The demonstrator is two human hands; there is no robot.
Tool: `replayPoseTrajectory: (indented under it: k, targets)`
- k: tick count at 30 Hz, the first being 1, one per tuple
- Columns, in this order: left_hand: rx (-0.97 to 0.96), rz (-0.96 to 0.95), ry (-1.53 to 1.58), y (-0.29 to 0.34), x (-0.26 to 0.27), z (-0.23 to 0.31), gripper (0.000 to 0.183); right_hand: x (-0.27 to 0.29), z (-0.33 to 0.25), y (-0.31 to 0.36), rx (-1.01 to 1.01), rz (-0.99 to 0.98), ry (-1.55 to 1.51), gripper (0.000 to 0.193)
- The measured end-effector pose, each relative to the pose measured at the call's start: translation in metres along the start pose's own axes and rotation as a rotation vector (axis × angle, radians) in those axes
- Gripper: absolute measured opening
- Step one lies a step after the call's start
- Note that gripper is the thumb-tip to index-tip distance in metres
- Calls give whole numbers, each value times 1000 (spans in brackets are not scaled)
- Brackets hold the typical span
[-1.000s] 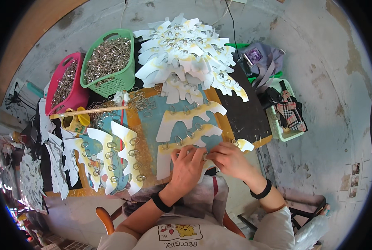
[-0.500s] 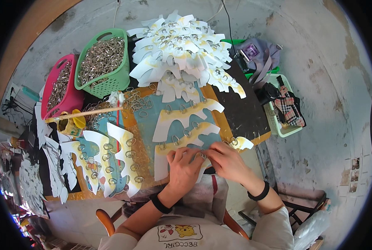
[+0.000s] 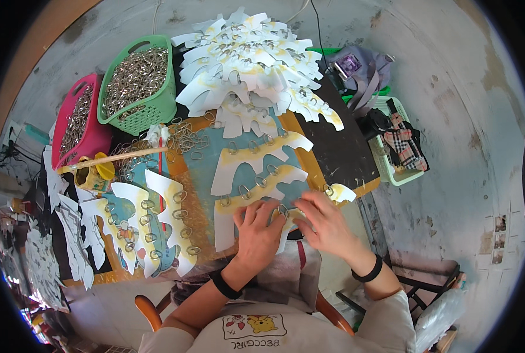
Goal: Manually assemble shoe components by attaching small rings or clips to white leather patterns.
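My left hand (image 3: 259, 229) is closed on the edge of a white cut-out piece (image 3: 284, 235) with yellowish glue stains. A metal ring (image 3: 283, 210) stands on that piece beside my left fingertips. Just to the right, my right hand (image 3: 328, 232) has its thumb and fingers apart, with nothing visible between them. Beyond my hands lie two similar white pieces, a nearer one (image 3: 222, 215) and a farther one (image 3: 224, 170), each with rings along its stained edge. Part of another piece (image 3: 343, 194) shows past my right hand. My fingers hide much of the held piece.
Left on the table are several ringed white pieces (image 3: 134, 197), loose rings (image 3: 186, 141), a stick (image 3: 112, 160) and a yellow glue pot (image 3: 89, 176). Green (image 3: 137, 122) and pink (image 3: 97, 141) baskets hold rings. A large pile (image 3: 233, 82) rises behind; a pale green basket (image 3: 400, 177) stands right.
My right fingers have parted and drawn away to the right from my left fingertips. The ring on the held piece now shows between my hands. The whole view has shifted slightly.
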State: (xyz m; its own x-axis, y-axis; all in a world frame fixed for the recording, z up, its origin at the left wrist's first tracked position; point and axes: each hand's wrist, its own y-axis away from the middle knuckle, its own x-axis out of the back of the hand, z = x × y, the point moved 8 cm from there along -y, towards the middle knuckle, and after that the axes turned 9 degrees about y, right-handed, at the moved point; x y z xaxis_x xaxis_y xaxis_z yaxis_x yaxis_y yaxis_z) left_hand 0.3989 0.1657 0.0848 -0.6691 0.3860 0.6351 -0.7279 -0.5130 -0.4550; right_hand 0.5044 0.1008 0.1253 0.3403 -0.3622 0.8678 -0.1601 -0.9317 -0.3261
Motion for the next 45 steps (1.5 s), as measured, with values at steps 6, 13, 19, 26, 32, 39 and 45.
replayPoseTrajectory:
  k: [6, 13, 19, 26, 32, 39, 45]
  targets:
    - [-51, 62, -89, 9, 1, 6, 14, -21, 6, -11, 51, -193, -55, 25]
    - [-42, -32, -135, 4, -3, 5, 14, -30, 3, -10, 210, -205, 84, 18]
    - [51, -5, -101, 4, -3, 4, 15, -29, -17, 21, 175, -23, 312, 22]
    - [2, -12, -64, 4, 2, -2, 15, -10, 4, 9, 31, -15, 53, 30]
    - [11, 38, -53, 4, 5, -1, 11, -21, 5, -3, 286, -161, 152, 26]
    - [10, 2, -42, 6, 3, -5, 11, -21, -5, 8, 514, -74, 315, 24]
    - [7, -15, -116, 5, 1, 1, 17, -28, -16, 23, 429, -19, 398, 22]
